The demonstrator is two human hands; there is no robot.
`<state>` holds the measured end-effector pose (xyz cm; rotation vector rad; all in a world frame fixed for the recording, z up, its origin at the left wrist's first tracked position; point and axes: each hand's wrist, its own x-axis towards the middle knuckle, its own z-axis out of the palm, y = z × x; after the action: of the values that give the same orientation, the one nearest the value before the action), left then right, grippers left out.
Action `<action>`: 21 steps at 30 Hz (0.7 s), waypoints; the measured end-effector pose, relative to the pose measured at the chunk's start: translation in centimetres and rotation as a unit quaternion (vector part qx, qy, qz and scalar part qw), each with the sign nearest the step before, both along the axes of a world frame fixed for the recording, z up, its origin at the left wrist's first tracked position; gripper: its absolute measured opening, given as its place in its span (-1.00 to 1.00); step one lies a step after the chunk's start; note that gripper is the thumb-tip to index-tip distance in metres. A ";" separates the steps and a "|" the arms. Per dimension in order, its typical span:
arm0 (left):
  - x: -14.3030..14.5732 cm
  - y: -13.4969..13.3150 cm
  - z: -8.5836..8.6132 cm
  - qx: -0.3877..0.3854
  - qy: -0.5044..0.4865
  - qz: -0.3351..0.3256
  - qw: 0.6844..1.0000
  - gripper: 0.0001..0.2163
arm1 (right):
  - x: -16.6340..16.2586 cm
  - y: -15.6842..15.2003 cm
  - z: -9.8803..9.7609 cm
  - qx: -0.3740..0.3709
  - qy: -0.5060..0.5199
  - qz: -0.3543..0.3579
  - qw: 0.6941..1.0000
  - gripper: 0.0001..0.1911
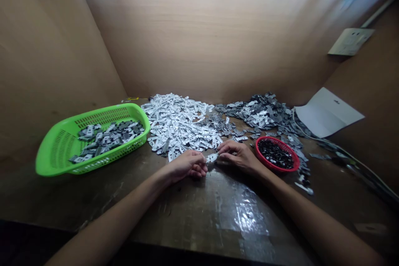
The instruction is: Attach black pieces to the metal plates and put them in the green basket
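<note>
Between my two hands, just above the table's middle, is a small flat silver metal piece with holes [212, 158]. My left hand [190, 164] pinches its left end, with the other fingers curled. At its right end, my right hand [235, 153] is closed with thumb and fingertips on the piece. Whether a second small part sits in those fingertips cannot be made out. Directly behind my hands lies a heap of bright silver metal pieces [177, 122]. Close to my right wrist stands a red basket [294, 166] of small shiny black parts [276, 153].
A green plastic basket [46, 162] holding flat metal parts [109, 137] stands at the left. Darker grey plates [264, 110] are heaped at the back right. A white card [327, 112] leans at the right wall beside a cable [352, 153]. Wooden panels [212, 41] enclose the table.
</note>
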<state>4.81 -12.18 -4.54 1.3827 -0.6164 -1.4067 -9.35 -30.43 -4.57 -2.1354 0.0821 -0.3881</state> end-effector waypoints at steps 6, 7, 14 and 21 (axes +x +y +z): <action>-0.1 -0.1 0.0 0.000 -0.004 -0.003 1.000 -0.83 | 0.2 0.1 -0.2 0.024 0.006 -0.006 1.000 -0.75; -0.1 -0.1 0.0 -0.001 -0.002 -0.004 1.000 -0.83 | 0.2 0.1 -0.2 0.025 0.011 -0.003 1.000 -0.74; 0.1 -0.1 -0.4 -0.010 0.008 0.003 1.000 -0.82 | 0.1 0.3 -0.3 0.004 0.013 -0.001 1.000 -0.75; 0.3 -0.2 -0.4 -0.010 0.000 0.010 1.000 -0.83 | 0.2 0.2 0.0 0.003 -0.003 -0.019 1.000 -0.72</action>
<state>5.07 -12.39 -4.91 1.3699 -0.6137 -1.3799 -9.16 -30.25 -4.55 -2.1291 0.1198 -0.4161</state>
